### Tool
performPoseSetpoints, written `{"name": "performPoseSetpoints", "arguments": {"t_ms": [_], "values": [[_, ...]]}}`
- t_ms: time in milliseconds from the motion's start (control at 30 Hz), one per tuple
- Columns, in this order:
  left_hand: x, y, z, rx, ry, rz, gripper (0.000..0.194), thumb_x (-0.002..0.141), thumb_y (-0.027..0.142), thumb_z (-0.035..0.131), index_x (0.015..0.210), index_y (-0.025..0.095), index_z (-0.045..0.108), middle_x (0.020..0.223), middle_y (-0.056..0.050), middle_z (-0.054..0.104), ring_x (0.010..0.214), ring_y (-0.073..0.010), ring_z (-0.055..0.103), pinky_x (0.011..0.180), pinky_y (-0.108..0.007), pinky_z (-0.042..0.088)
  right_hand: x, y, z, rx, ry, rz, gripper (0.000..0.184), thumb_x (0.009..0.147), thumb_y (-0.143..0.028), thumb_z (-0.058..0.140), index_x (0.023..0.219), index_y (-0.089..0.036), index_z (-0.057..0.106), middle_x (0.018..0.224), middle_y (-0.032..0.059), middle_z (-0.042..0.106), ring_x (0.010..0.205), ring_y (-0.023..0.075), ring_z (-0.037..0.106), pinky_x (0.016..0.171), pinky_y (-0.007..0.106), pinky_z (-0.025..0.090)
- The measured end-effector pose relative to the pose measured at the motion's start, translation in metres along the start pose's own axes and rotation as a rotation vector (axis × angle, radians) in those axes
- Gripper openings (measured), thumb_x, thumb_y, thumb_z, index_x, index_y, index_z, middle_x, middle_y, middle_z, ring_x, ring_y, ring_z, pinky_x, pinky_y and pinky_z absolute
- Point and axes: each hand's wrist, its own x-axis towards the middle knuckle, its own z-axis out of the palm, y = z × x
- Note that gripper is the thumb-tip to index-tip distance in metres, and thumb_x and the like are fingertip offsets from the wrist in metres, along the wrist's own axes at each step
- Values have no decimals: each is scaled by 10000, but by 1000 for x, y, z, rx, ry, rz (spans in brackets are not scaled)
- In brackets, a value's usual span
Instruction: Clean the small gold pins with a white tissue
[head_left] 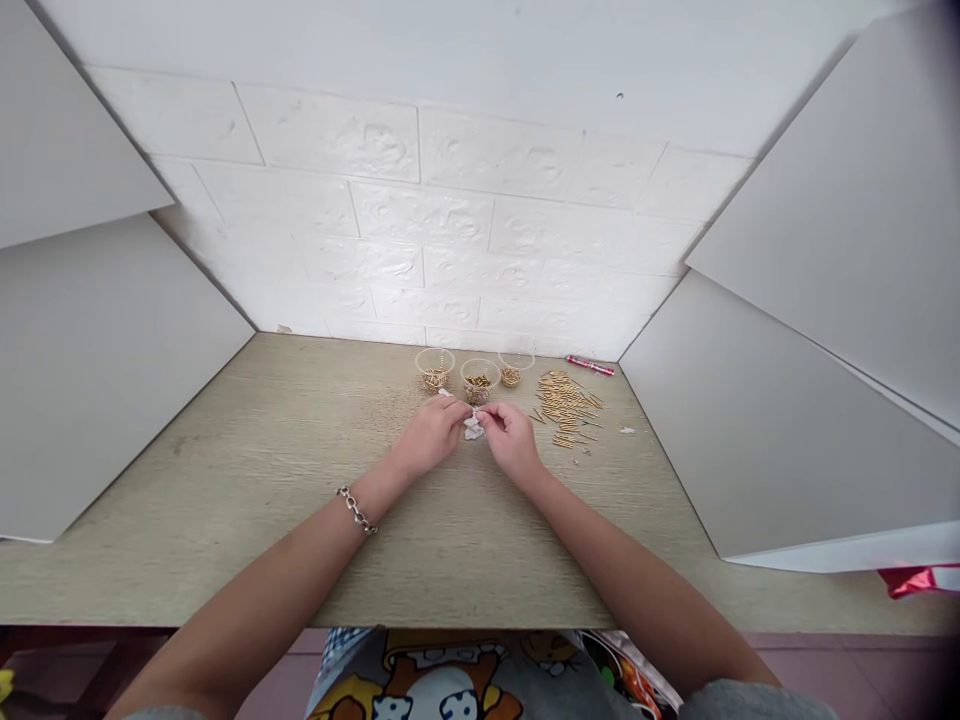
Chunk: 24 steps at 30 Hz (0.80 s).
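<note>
My left hand (pixel 431 435) and my right hand (pixel 511 440) meet at the middle of a pale wood-grain table (pixel 300 480). Their fingertips pinch a small crumpled white piece (pixel 473 428), whose material I cannot tell. Just beyond the hands stand several clear plastic cups (pixel 480 381) holding small gold-coloured pieces. Loose thin gold-coloured rods (pixel 566 408) lie in a scattered heap to the right of my right hand. A silver chain bracelet (pixel 357 510) circles my left wrist.
A red-and-white tube (pixel 590 365) lies near the back wall, with white scraps (pixel 626 431) to the right of the rods. A white brick-textured wall (pixel 420 220) stands behind the table, and grey panels (pixel 817 420) flank it. Pink floor tiles (pixel 825 670) show below the near edge.
</note>
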Motion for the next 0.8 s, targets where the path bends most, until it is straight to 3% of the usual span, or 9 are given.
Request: {"name": "performPoseSetpoints", "arguments": {"t_ms": [400, 800], "values": [[3, 1, -9, 78, -74, 54, 201, 831, 140, 378, 851, 145, 579, 783, -51, 589, 749, -154, 490, 733, -281, 389, 2, -8, -2, 222, -104, 155, 130, 701, -298, 517, 707, -176, 562, 635, -6, 589, 609, 128, 544, 608, 256, 435], [1, 0, -10, 210, -146, 111, 174, 810, 118, 397, 853, 158, 561, 796, -47, 562, 772, -169, 469, 732, -296, 369, 2, -6, -11, -171, -110, -152, 142, 758, -240, 469, 723, -176, 590, 681, 12, 579, 637, 128, 501, 613, 244, 395]]}}
